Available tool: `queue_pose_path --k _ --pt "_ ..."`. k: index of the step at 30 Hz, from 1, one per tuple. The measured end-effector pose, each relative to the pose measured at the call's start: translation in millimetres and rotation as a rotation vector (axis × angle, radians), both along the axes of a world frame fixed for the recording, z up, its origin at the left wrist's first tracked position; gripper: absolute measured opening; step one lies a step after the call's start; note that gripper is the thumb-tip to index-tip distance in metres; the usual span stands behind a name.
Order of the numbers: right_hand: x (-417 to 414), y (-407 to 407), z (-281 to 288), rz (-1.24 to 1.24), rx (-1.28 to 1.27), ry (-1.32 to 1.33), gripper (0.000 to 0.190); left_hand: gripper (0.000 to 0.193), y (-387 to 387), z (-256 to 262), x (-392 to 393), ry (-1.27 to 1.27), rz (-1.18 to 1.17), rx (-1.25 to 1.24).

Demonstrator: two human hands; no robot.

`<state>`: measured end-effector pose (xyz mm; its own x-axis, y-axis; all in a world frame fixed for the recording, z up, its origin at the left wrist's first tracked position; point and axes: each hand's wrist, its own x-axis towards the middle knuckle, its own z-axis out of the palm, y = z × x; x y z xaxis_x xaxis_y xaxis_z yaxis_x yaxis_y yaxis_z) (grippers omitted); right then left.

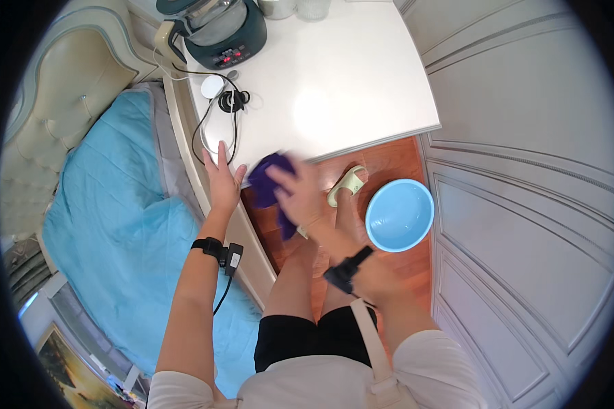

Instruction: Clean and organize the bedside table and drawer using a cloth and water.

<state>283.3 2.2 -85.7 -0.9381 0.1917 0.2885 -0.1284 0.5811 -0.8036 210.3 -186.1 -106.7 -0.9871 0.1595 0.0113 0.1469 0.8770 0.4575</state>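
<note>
A dark purple cloth (269, 180) hangs from my right hand (303, 197), which is blurred, over the front left corner of the white tabletop (337, 97). One end of the cloth dangles below the edge. My left hand (223, 185) is at the same corner with its fingers spread and nothing held. Its fingertips are beside the loops of a black cable (235, 135) and a white cable; whether they touch is unclear. Farther back lie a coiled black cord (231, 101) and a round white charging pad (212, 86).
An electric kettle (225, 41) with a lit red display stands at the back left, near glass cups (313, 7). A light-blue basin (400, 216) sits on the wooden floor by white panelled cabinet doors (522, 220). A bed with a blue quilt (117, 204) is at left.
</note>
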Motion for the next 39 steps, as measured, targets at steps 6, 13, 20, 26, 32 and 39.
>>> queue_pose_path --k 6,13,20,26,32,39 --pt "-84.5 221.9 8.7 -0.721 0.471 -0.162 0.042 0.056 27.6 1.3 1.5 0.107 0.06 -0.012" --pt "-84.2 100.1 -1.7 0.088 0.599 -0.074 0.039 0.054 21.4 4.3 5.1 0.15 0.088 0.024" --pt "-136.9 226.7 1.5 -0.036 0.587 0.028 0.032 0.047 24.6 4.6 5.7 0.155 0.08 0.101" --pt "-194.7 207.5 -4.4 -0.453 0.613 -0.109 0.032 0.045 14.6 -2.8 1.4 0.323 0.066 0.044" --pt "-84.7 50.4 -8.5 0.322 0.521 0.158 0.033 0.042 14.1 -10.0 5.4 0.304 0.087 0.072" --pt "-66.0 207.2 -8.5 0.074 0.503 0.128 0.038 0.041 19.3 -7.0 4.9 0.305 0.12 0.136"
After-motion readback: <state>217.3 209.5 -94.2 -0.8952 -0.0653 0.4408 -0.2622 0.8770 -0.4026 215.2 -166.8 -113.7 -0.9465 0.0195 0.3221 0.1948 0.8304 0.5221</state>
